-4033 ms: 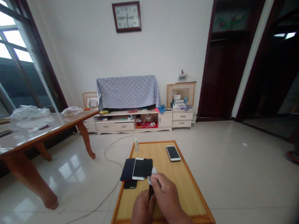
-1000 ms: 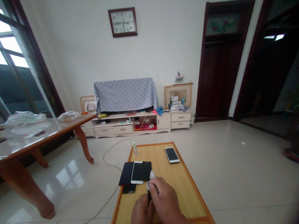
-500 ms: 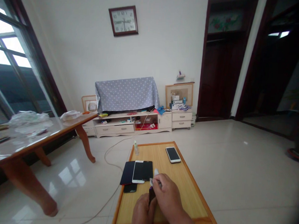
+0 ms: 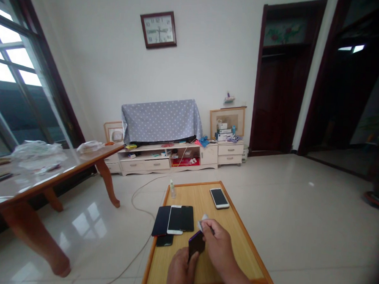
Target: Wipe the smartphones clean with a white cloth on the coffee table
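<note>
A dark smartphone [image 4: 197,244] with a purple edge is tilted up in my left hand [image 4: 181,268], whose thumb and fingers grip its lower part. My right hand [image 4: 217,245] pinches a small white cloth or tissue [image 4: 202,222] at the phone's upper right edge. Just beyond, to the left, a white smartphone [image 4: 175,220] lies between a black phone [image 4: 187,218] and a dark phone with a red edge [image 4: 161,221]. Another black phone [image 4: 164,240] lies partly under them. One more white-framed phone [image 4: 219,198] rests alone at the far right of the small wooden table [image 4: 235,242].
A small clear spray bottle [image 4: 172,189] stands at the table's far left corner. A cable [image 4: 135,198] runs over the tiled floor to a white TV cabinet [image 4: 146,165]. On the left is a larger table [image 4: 90,158] with plastic bags [image 4: 36,153].
The phone in my left hand has turned so more of its dark face shows. My right hand has moved slightly right with the white cloth or tissue, towards the phone's upper edge.
</note>
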Available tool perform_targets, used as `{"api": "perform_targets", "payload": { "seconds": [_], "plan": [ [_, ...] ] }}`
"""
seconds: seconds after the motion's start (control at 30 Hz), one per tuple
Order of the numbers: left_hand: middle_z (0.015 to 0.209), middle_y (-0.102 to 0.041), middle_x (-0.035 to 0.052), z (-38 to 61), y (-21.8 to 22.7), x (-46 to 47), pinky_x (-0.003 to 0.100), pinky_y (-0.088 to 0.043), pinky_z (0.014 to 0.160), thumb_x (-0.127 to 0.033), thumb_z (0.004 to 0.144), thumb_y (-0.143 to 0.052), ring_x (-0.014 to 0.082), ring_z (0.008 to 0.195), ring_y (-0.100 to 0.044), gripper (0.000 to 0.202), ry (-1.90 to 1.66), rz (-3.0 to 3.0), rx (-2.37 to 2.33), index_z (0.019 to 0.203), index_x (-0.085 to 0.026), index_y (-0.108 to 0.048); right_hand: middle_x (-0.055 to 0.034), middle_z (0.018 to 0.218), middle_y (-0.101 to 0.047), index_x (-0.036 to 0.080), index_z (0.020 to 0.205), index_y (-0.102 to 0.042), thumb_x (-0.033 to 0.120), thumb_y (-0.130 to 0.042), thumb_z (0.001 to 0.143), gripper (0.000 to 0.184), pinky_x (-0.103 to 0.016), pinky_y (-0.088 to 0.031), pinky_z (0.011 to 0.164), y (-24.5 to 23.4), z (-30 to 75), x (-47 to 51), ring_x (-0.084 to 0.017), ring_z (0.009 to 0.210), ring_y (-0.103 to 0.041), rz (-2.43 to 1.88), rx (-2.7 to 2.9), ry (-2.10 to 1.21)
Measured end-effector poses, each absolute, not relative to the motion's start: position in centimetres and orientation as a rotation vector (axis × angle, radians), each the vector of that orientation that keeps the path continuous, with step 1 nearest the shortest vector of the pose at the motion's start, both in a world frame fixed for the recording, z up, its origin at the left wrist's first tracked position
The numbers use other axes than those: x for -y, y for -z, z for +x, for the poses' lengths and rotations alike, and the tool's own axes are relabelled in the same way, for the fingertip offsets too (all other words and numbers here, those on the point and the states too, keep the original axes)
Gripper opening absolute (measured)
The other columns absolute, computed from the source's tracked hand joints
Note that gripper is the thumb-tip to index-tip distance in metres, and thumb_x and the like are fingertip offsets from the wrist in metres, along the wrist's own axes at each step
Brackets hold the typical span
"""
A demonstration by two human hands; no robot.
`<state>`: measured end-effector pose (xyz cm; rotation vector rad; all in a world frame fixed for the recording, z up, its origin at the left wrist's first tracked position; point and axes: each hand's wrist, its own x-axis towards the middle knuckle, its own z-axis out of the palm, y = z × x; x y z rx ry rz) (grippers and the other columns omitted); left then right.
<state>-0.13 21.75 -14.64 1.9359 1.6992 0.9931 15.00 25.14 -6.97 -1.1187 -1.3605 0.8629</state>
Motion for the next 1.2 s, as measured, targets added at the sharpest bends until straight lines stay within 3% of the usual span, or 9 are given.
{"api": "perform_targets", "payload": {
  "seconds": [0.1,0.3,0.47,0.77,0.9,1.07,1.2],
  "plan": [
    [0.098,-0.073,0.0125,-0.1,14.9,-21.9,0.033,-0.052,0.083,-0.050,0.098,-0.040,0.0237,0.092,-0.068,0.045,-1.001,1.919,-1.678,0.107,-0.019,-0.071,-0.0016,0.070,-0.065,0.017,0.094,-0.071,0.067,-0.050,0.092,0.055,-0.027,-0.045,0.062,8.2,15.7,-26.1,-0.019,0.064,-0.060,-1.104,1.255,-1.051],
    [0.101,-0.076,0.0131,0.2,13.6,-21.6,0.032,-0.054,0.085,-0.054,0.096,-0.043,0.0251,0.096,-0.070,0.047,-1.063,1.905,-1.642,0.108,-0.020,-0.073,0.0015,0.061,-0.059,0.015,0.108,-0.071,0.067,-0.047,0.095,0.058,-0.027,-0.042,0.062,9.2,16.3,-25.5,-0.018,0.062,-0.057,-1.023,1.312,-1.158],
    [0.103,-0.077,0.0128,0.3,13.6,-21.6,0.032,-0.054,0.087,-0.056,0.096,-0.042,0.0252,0.099,-0.071,0.048,-1.030,1.869,-1.657,0.103,-0.020,-0.074,-0.0010,0.075,-0.065,0.017,0.106,-0.072,0.061,-0.056,0.091,0.049,-0.027,-0.045,0.060,10.1,16.3,-25.0,-0.017,0.064,-0.059,-0.944,1.349,-1.267],
    [0.110,-0.076,0.0127,-0.3,15.4,-22.2,0.034,-0.054,0.089,-0.061,0.096,-0.041,0.0268,0.106,-0.070,0.054,-1.017,1.824,-1.616,0.115,-0.019,-0.069,-0.0013,0.081,-0.066,0.020,0.106,-0.066,0.052,-0.057,0.091,0.036,-0.024,-0.046,0.059,9.7,16.4,-24.5,-0.019,0.075,-0.064,-0.813,1.415,-1.397],
    [0.110,-0.076,0.0143,-0.1,15.4,-22.1,0.033,-0.055,0.088,-0.062,0.094,-0.043,0.0271,0.107,-0.071,0.055,-1.063,1.822,-1.610,0.114,-0.019,-0.069,-0.0024,0.086,-0.068,0.020,0.099,-0.068,0.047,-0.056,0.093,0.030,-0.027,-0.049,0.072,8.3,16.4,-23.9,-0.019,0.082,-0.064,-0.813,1.530,-1.276],
    [0.108,-0.076,0.0156,0.0,15.9,-21.9,0.037,-0.055,0.091,-0.059,0.089,-0.052,0.0271,0.103,-0.071,0.052,-1.077,1.794,-1.702,0.116,-0.016,-0.065,-0.0043,0.093,-0.071,0.021,0.099,-0.070,0.038,-0.053,0.094,0.025,-0.029,-0.049,0.077,8.1,17.3,-24.3,-0.021,0.087,-0.066,-0.972,1.636,-0.996],
    [0.116,-0.072,0.0167,-0.3,16.7,-22.2,0.040,-0.056,0.093,-0.058,0.088,-0.055,0.0256,0.102,-0.071,0.065,-1.105,1.732,-1.772,0.134,-0.013,-0.052,-0.0065,0.105,-0.071,0.024,0.106,-0.072,0.030,-0.050,0.093,0.026,-0.030,-0.047,0.085,8.3,18.8,-25.2,-0.022,0.096,-0.066,-1.163,1.774,-0.699]
  ]
}}
